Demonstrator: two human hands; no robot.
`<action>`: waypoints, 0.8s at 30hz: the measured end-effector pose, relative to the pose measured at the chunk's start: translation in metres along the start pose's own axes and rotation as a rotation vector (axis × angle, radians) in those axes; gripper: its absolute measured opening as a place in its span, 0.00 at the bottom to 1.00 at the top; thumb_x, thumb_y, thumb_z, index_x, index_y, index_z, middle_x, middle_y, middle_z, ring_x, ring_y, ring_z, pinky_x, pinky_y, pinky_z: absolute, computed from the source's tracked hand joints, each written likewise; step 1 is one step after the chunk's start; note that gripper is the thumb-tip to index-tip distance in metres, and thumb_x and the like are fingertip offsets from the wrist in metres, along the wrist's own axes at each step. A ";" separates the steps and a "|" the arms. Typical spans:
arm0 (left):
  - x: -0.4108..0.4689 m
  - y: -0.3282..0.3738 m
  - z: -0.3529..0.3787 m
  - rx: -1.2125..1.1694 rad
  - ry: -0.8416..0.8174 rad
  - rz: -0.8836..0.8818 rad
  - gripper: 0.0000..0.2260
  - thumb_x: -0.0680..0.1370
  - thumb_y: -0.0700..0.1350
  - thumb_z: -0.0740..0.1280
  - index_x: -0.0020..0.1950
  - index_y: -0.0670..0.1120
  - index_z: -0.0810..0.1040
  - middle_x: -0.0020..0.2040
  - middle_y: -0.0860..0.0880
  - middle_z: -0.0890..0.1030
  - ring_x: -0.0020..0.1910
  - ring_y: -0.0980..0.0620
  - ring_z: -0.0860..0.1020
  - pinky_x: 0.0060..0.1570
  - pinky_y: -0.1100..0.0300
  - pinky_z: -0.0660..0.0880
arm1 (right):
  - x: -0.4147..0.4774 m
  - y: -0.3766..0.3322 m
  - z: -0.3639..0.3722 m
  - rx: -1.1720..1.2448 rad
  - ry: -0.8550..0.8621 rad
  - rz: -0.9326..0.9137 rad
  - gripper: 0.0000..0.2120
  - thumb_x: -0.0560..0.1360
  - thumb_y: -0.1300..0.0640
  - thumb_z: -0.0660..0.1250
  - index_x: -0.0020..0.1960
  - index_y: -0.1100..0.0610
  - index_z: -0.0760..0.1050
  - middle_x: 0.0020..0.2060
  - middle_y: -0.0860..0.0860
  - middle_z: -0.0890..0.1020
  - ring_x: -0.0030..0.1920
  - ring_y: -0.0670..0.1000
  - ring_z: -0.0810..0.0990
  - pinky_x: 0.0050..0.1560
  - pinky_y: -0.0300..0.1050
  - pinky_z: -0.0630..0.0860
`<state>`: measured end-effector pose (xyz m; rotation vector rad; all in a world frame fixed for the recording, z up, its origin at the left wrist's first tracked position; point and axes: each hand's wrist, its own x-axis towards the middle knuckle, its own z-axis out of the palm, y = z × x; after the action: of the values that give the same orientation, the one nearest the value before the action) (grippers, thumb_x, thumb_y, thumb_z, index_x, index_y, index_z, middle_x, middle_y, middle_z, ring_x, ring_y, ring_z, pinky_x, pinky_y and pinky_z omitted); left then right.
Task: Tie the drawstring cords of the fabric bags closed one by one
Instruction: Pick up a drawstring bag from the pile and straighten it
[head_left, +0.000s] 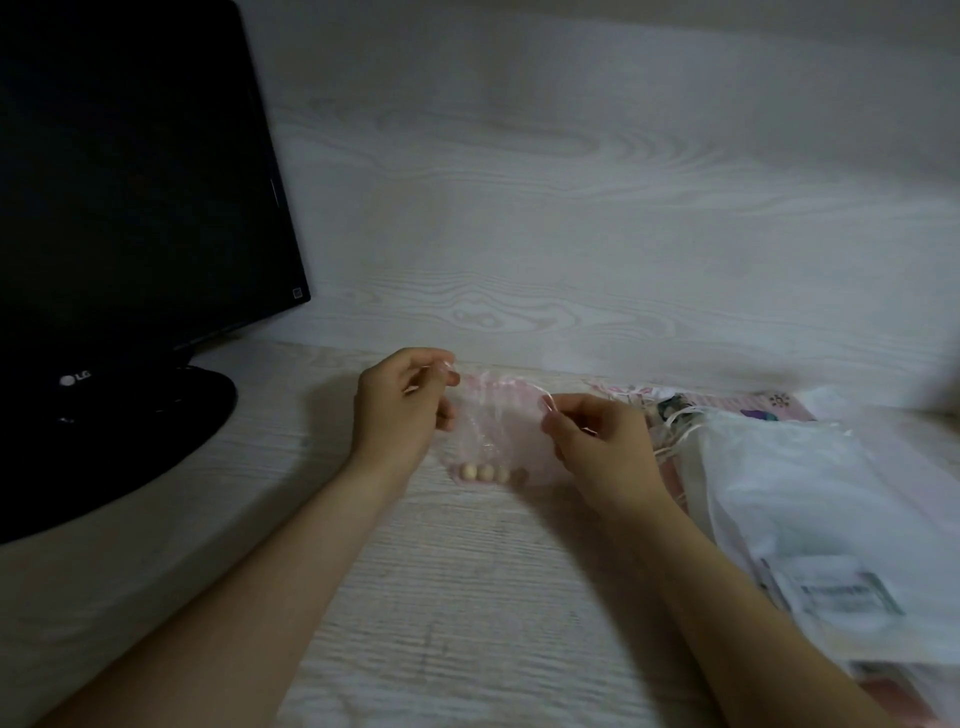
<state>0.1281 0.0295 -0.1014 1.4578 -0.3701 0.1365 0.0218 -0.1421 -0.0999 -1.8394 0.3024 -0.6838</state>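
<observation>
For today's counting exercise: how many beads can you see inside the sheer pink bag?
4, in a row along the bottom of the pink organza bag: three pale beads side by side and a darker bead at the right end. Folds may hide others.

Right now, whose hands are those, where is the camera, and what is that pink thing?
There is no machine here, just a person. The camera sits on their head and looks down, so you see their own arms. The left hand and the right hand each pinch the drawstring cords at the top of a thin pink bag over the pale wooden table. Round beads lie at the bag's bottom. A black monitor stands on the left. On the right lies a white fabric heap with loose ribbons, probably more bags.
</observation>
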 end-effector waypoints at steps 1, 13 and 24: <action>0.000 0.003 0.000 -0.068 -0.015 -0.045 0.07 0.85 0.38 0.66 0.55 0.44 0.84 0.49 0.40 0.85 0.31 0.49 0.79 0.33 0.55 0.79 | 0.000 0.000 0.001 -0.055 0.023 -0.041 0.07 0.78 0.64 0.69 0.49 0.56 0.85 0.33 0.43 0.84 0.31 0.42 0.78 0.36 0.40 0.74; -0.008 0.018 0.007 -0.149 -0.109 -0.058 0.11 0.82 0.32 0.60 0.45 0.41 0.80 0.49 0.40 0.88 0.51 0.43 0.87 0.53 0.53 0.83 | -0.003 0.002 0.006 -0.157 0.149 -0.089 0.08 0.78 0.61 0.70 0.49 0.49 0.84 0.40 0.46 0.88 0.41 0.45 0.87 0.50 0.56 0.84; -0.003 -0.001 0.010 -0.161 -0.023 -0.249 0.06 0.79 0.35 0.66 0.48 0.33 0.81 0.46 0.37 0.87 0.51 0.39 0.87 0.57 0.47 0.84 | -0.007 -0.017 0.005 0.521 -0.034 0.369 0.10 0.82 0.65 0.61 0.56 0.66 0.80 0.44 0.67 0.85 0.43 0.64 0.87 0.45 0.52 0.85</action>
<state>0.1238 0.0199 -0.1024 1.3343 -0.2107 -0.1082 0.0174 -0.1283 -0.0871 -1.2541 0.3872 -0.4212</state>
